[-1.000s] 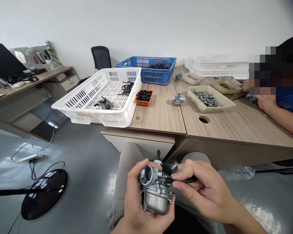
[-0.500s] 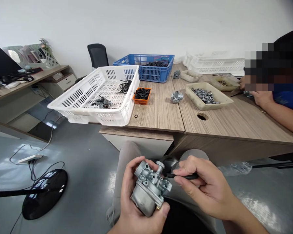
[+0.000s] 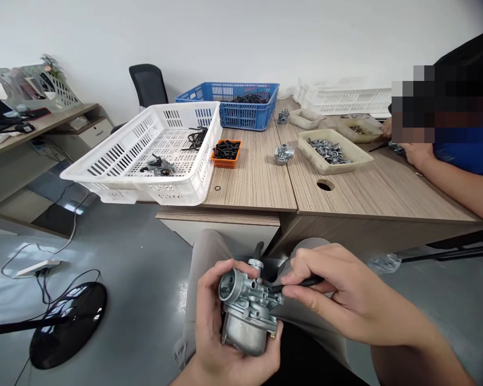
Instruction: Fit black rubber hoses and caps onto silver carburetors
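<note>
Wall-side desks are topped with baskets; a carburetor is held by the left hand, a tube by the right hand.

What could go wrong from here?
The left hand holds the carburetor off the table; it might drop if the grip slips.
The black tube, pinched in the right hand, could bend or slip.
The small ring lies loose near the table's front edge and might get knocked off.
</note>
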`<state>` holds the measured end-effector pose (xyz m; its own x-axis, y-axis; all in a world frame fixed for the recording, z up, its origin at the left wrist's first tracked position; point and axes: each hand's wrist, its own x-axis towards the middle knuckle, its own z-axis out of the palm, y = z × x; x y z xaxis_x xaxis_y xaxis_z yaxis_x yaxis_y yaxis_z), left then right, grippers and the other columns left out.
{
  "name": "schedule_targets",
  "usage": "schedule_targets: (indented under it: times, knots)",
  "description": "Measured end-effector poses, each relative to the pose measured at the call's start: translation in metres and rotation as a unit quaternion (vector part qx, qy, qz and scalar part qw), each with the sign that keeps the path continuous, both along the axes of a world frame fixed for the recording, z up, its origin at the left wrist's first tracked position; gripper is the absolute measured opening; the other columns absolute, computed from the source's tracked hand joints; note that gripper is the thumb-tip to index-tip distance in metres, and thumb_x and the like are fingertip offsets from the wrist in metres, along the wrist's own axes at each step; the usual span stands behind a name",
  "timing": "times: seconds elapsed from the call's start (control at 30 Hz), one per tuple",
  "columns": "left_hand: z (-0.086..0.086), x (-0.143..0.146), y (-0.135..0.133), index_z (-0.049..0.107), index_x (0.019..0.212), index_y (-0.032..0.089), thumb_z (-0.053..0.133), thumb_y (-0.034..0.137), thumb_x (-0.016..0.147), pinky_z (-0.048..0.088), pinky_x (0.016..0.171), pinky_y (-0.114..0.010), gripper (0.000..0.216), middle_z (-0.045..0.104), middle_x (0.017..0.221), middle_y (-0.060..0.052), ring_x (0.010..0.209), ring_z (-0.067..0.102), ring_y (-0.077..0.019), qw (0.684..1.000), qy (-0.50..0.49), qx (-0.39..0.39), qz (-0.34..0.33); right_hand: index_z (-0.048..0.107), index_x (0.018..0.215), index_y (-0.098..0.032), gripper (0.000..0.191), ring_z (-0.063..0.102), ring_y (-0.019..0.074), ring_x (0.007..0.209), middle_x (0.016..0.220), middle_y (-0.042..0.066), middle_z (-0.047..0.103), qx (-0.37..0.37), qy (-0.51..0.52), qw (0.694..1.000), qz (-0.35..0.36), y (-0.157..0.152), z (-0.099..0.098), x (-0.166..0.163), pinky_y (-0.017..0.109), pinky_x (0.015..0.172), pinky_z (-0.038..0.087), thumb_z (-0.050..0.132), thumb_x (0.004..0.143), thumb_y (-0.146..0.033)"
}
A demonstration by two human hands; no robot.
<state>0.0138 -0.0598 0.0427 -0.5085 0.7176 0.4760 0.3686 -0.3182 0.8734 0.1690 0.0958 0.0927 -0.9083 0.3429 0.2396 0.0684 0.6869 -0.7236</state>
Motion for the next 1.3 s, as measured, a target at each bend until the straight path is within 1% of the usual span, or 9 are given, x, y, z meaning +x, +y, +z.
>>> schedule_targets:
  times: [0.3, 0.7, 0.83, 0.87, 0.93, 1.0, 1.07, 1.2, 1.3]
  knots:
    - [0.004, 0.000, 0.002, 0.048, 0.138, 0.021, 0.080, 0.009, 0.071, 0.066, 0.087, -0.032, 0.075, 0.066, 0.112, -0.007, 0.102, 0.071, -0.0220, 1.000, 0.012, -0.012, 0.024, 0.068, 0.093, -0.021, 0.012, 0.050, 0.0079, 0.057, 0.065, -0.005, 0.059, 0.026, -0.017, 0.999, 0.027, 0.008, 0.010, -0.009, 0.023, 0.055, 0.032, 0.069, 0.101, -0.030]
    - [0.001, -0.001, -0.001, 0.044, 0.144, 0.020, 0.078, 0.000, 0.064, 0.062, 0.081, -0.036, 0.089, 0.064, 0.111, -0.008, 0.098, 0.068, -0.0230, 0.998, 0.045, 0.039, 0.002, 0.067, 0.092, -0.019, 0.012, 0.052, 0.0073, 0.056, 0.068, -0.004, 0.062, -0.065, 0.010, 0.995, 0.075, 0.013, 0.012, -0.012, 0.018, 0.052, 0.039, 0.070, 0.100, -0.028]
    - [-0.004, 0.001, -0.005, 0.048, 0.142, 0.019, 0.080, 0.009, 0.065, 0.062, 0.082, -0.037, 0.085, 0.063, 0.109, -0.008, 0.096, 0.066, -0.0233, 0.999, -0.026, 0.039, 0.017, 0.067, 0.090, -0.018, 0.017, 0.055, 0.0075, 0.060, 0.075, 0.000, 0.065, -0.153, 0.016, 0.985, 0.071, 0.006, 0.006, -0.015, 0.015, 0.049, 0.041, 0.070, 0.101, -0.031]
    - [-0.005, 0.001, -0.007, 0.049, 0.142, 0.019, 0.082, 0.013, 0.066, 0.062, 0.081, -0.037, 0.083, 0.063, 0.110, -0.009, 0.096, 0.066, -0.0239, 0.998, -0.057, 0.029, 0.007, 0.067, 0.090, -0.017, 0.018, 0.055, 0.0073, 0.061, 0.076, 0.000, 0.065, -0.174, 0.022, 0.982, 0.066, 0.004, 0.004, -0.017, 0.014, 0.048, 0.040, 0.070, 0.101, -0.032]
    - [-0.009, -0.002, -0.010, 0.051, 0.144, 0.022, 0.085, 0.025, 0.073, 0.062, 0.070, -0.032, 0.080, 0.064, 0.115, -0.011, 0.090, 0.068, -0.0223, 0.990, -0.136, 0.005, -0.038, 0.068, 0.090, -0.016, 0.021, 0.054, 0.0072, 0.062, 0.078, 0.001, 0.064, -0.206, 0.038, 0.977, 0.047, -0.002, -0.002, -0.022, 0.014, 0.048, 0.039, 0.070, 0.101, -0.035]
    - [-0.013, -0.006, -0.011, 0.053, 0.147, 0.027, 0.086, 0.036, 0.079, 0.056, 0.053, -0.023, 0.076, 0.065, 0.123, -0.012, 0.081, 0.068, -0.0176, 0.964, -0.249, -0.004, -0.094, 0.067, 0.092, -0.016, 0.025, 0.055, 0.0080, 0.066, 0.080, 0.002, 0.063, -0.236, 0.052, 0.970, 0.010, -0.009, -0.006, -0.028, 0.015, 0.050, 0.039, 0.068, 0.102, -0.038]
    - [-0.017, -0.009, -0.010, 0.058, 0.144, 0.030, 0.083, 0.041, 0.082, 0.049, 0.044, -0.015, 0.068, 0.067, 0.130, -0.012, 0.078, 0.068, -0.0140, 0.916, -0.382, 0.006, -0.120, 0.064, 0.093, -0.016, 0.027, 0.055, 0.0085, 0.068, 0.083, 0.002, 0.062, -0.267, 0.069, 0.961, -0.028, -0.014, -0.009, -0.032, 0.016, 0.051, 0.041, 0.066, 0.104, -0.040]
    - [-0.021, -0.016, 0.000, 0.074, 0.122, 0.024, 0.077, 0.047, 0.085, 0.047, 0.046, -0.007, 0.045, 0.074, 0.121, -0.012, 0.086, 0.072, -0.0120, 0.801, -0.587, 0.007, -0.119, 0.061, 0.094, -0.019, 0.020, 0.043, 0.0060, 0.059, 0.080, -0.001, 0.057, -0.275, 0.110, 0.953, -0.062, -0.025, -0.011, -0.031, 0.015, 0.046, 0.034, 0.065, 0.105, -0.036]
    - [-0.022, -0.019, 0.010, 0.076, 0.113, 0.021, 0.076, 0.056, 0.082, 0.047, 0.050, -0.006, 0.046, 0.075, 0.116, -0.011, 0.090, 0.073, -0.0111, 0.720, -0.684, -0.031, -0.115, 0.062, 0.098, -0.022, 0.011, 0.036, 0.0051, 0.054, 0.078, -0.003, 0.055, -0.238, 0.160, 0.955, -0.078, -0.031, -0.015, -0.022, 0.017, 0.046, 0.031, 0.065, 0.105, -0.030]
